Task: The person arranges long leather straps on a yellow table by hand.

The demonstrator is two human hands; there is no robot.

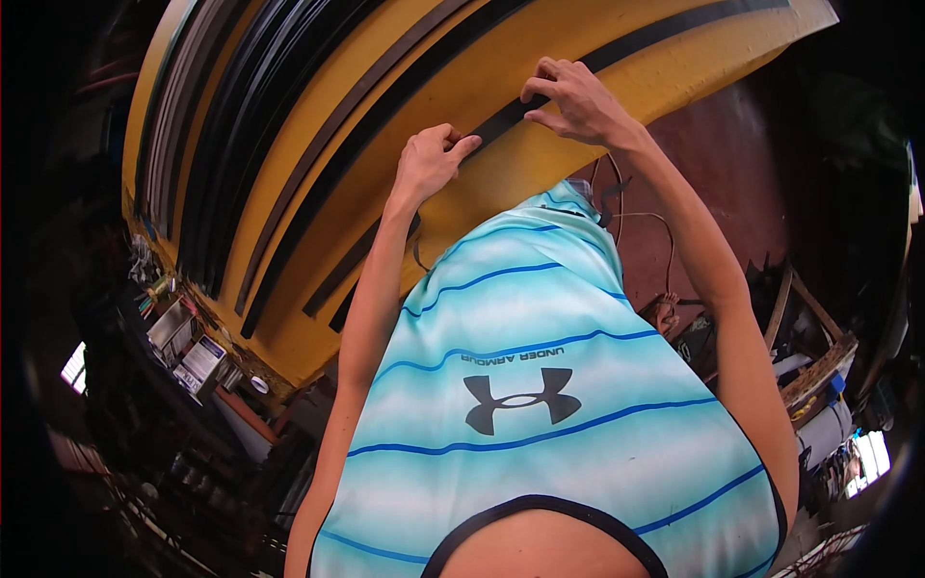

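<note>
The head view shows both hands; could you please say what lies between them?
In the head view, a dark strip runs between the left hand and the right hand.

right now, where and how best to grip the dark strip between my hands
Probably pinch the dark strip by its long edges, between the left hand and right hand, from your side: it looks narrow and flat, one edge facing you.

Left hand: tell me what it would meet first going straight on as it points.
Probably the long black strip beyond the left hand, across bare yellow surface, though depth is unclear.
</note>
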